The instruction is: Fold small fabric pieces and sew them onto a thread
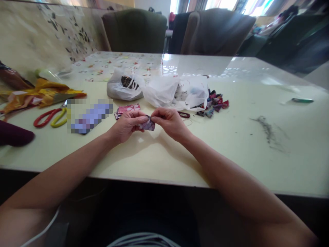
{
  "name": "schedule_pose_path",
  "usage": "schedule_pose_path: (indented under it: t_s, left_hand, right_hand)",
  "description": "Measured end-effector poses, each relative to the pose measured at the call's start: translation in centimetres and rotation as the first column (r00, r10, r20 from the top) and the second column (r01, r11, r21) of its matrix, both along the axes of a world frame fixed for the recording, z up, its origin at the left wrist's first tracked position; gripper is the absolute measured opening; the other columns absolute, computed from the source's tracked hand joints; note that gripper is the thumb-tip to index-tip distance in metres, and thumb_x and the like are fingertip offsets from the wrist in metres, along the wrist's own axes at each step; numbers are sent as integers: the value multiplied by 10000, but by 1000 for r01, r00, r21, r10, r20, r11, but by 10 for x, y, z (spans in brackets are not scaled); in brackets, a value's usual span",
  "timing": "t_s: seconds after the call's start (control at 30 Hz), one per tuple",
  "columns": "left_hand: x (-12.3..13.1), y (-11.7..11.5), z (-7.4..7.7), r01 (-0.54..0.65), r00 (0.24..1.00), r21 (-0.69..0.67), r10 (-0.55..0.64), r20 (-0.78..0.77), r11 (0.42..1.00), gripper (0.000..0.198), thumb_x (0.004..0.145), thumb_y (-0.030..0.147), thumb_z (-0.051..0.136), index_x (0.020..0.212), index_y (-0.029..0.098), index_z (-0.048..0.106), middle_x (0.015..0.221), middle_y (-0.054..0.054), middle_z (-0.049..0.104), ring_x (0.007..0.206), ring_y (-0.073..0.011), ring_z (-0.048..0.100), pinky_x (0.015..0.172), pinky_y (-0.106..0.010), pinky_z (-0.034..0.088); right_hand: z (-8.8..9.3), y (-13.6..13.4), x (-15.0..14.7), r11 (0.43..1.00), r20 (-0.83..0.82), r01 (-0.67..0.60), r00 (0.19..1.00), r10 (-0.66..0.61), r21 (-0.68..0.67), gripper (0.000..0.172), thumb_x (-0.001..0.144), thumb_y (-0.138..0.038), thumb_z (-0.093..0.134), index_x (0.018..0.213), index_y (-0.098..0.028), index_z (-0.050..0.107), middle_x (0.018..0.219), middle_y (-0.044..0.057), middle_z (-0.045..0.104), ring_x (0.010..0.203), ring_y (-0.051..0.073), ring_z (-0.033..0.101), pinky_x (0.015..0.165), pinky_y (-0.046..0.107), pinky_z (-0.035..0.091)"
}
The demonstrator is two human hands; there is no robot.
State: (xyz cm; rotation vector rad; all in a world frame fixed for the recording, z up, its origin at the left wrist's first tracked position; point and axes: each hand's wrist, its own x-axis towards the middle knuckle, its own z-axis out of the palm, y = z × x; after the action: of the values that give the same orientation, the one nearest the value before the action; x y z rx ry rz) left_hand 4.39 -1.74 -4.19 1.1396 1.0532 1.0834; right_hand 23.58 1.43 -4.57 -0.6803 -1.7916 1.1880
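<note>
Between my two hands is a small patterned piece of fabric [148, 126], purple and white, held just above the table. My left hand [125, 126] pinches its upper left side between thumb and fingers. At the top edge the fingertips of my right hand [169, 121] are closed on the same fabric, almost touching the left thumb. Whether a needle is in those fingers is too small to tell. Behind my left hand lies a stack of pink floral fabric pieces [129, 109]. A dark red thread snips tool [184, 115] lies just behind my right hand.
White plastic bags [164, 92] stand behind my hands, one with dark filling. Folded fabric bits [216, 103] lie beside them. Red-and-yellow-handled scissors [48, 117], a blurred-out item [89, 116] and yellow cloth [46, 92] are left. Thread scraps [267, 130] and a green tool [302, 100] lie right.
</note>
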Motion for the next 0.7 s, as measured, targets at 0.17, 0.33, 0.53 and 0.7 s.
schedule_pose_path:
  t_s: [0.17, 0.33, 0.53, 0.7]
  left_hand:
    - [0, 0, 1, -88, 996, 45, 89, -20, 995, 227, 695, 353, 843, 773, 178, 722, 744, -12, 675, 624, -110, 594, 534, -221, 469]
    - [2, -1, 1, -75, 997, 69, 76, -7, 995, 254, 673, 360, 855, 746, 169, 704, 709, 4, 648, 601, -96, 560, 527, -215, 460]
    - [5, -2, -5, -32, 993, 142, 47, -105, 989, 257, 724, 391, 806, 796, 158, 723, 734, -19, 672, 627, -110, 580, 526, -222, 467]
    - [6, -4, -3, 2, 977, 225, 46, -208, 974, 303, 740, 423, 802, 776, 136, 715, 684, -20, 650, 581, -104, 560, 493, -224, 457]
  right_hand:
    - [0, 5, 5, 996, 43, 87, 995, -87, 4, 133, 818, -301, 655, 825, -169, 651, 723, -7, 624, 677, 116, 510, 653, 265, 417]
    - [-1, 7, 6, 993, 53, 110, 992, -112, 39, 138, 799, -301, 655, 768, -169, 629, 695, -15, 588, 678, 120, 500, 664, 279, 405]
    - [-4, -1, 0, 988, 108, 122, 985, -132, 91, 107, 847, -282, 624, 864, -177, 639, 703, -11, 609, 666, 135, 535, 660, 286, 415]
    - [0, -9, 1, 860, 214, 189, 923, -321, 475, 69, 911, -231, 599, 905, -193, 656, 883, 55, 644, 791, 176, 588, 717, 313, 428]
